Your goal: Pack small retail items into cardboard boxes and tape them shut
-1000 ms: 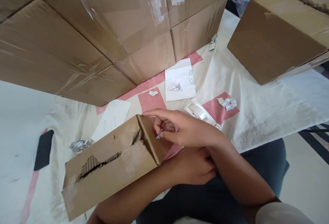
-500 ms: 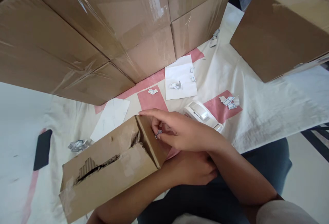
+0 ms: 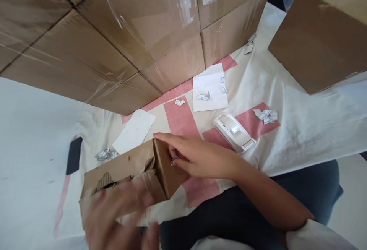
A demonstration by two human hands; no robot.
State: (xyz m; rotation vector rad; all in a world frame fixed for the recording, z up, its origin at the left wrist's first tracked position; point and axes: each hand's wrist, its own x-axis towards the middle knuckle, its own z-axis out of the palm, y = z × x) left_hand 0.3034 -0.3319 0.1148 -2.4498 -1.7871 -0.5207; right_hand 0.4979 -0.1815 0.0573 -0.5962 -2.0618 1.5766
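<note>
A small brown cardboard box (image 3: 120, 166) with a torn top lies on the cloth in front of me. My right hand (image 3: 195, 156) rests against its right end, the index finger stretched along the top corner. Between the thumb and curled fingers of that hand is a small paper piece with a dark outline (image 3: 174, 161), close to the box's end face. Over the box's near left side hangs my left hand (image 3: 117, 211), blurred by motion. Its fingers look spread, and I see nothing in them.
Tape-wrapped cartons (image 3: 169, 47) form a wall behind. A white plastic device (image 3: 233, 131), a paper sheet (image 3: 210, 99) with cut labels, another sheet (image 3: 134, 129), label scraps (image 3: 266, 116), a scrap pile (image 3: 106, 154) and a black flat object (image 3: 73, 156) lie around. Another carton (image 3: 318, 43) stands right.
My left hand has come out from under the right forearm and swung left over the box. The right hand stays at the box's end with the paper piece. The view has shifted slightly.
</note>
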